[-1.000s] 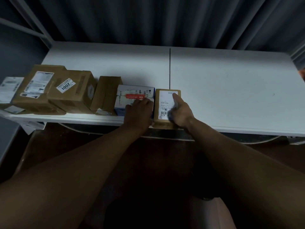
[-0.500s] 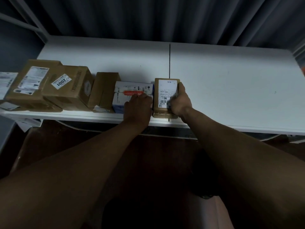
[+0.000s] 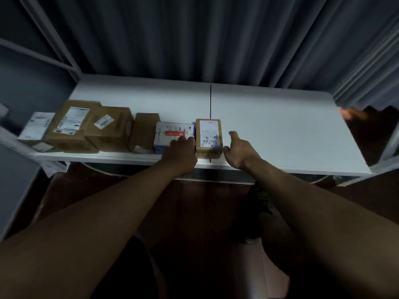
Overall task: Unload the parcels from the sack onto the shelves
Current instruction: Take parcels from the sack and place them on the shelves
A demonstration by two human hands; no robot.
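Sitting flat on the white shelf (image 3: 269,117) at the row's right end, the small brown parcel (image 3: 209,138) looks light, rigid cardboard w/ square edges, prob best pinched by its long sides; right hand (image 3: 237,151) open just beside it, holding nothing, left hand (image 3: 180,151) resting on the blue-white box (image 3: 172,134), grip unclear.

A small brown parcel (image 3: 209,138) with a white barcode label on top lies flat near the front edge of the white shelf (image 3: 280,130). It touches a white box (image 3: 172,134) with a red strip, last in a row of brown boxes (image 3: 108,128).
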